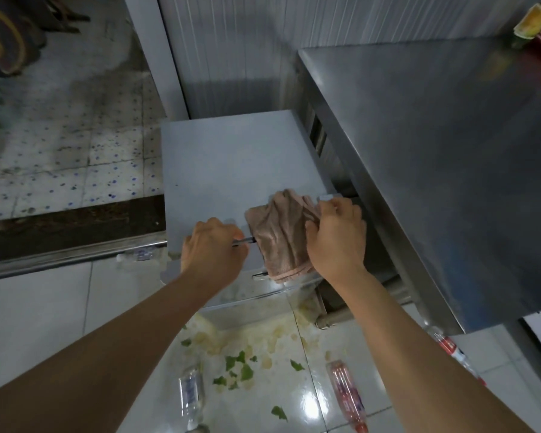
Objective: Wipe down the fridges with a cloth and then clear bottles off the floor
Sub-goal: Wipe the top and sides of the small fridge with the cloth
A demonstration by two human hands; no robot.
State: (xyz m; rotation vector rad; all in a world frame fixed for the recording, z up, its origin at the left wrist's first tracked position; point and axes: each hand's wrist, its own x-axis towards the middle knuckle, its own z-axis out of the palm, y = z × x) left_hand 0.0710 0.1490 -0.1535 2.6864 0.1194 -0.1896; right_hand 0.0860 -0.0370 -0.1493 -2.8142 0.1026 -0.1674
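A small grey fridge point(231, 157) stands against the wall, seen from above. My left hand point(213, 251) is closed around its metal door handle point(247, 240) at the front edge. My right hand point(336, 239) grips a pinkish-brown cloth point(278, 235) that drapes over the fridge's front right corner. On the white tiled floor lie a clear bottle with a blue label point(191, 398), a bottle with a red label point(345, 395), another red-labelled bottle point(456, 354) by the steel unit, and a small clear bottle point(138, 254) left of the fridge.
A large stainless steel unit point(434, 151) fills the right side, close to the fridge. Green leaf scraps point(241, 370) and yellowish spill marks point(272, 335) cover the floor in front of the fridge. A metal threshold point(60, 260) and speckled tiles lie to the left.
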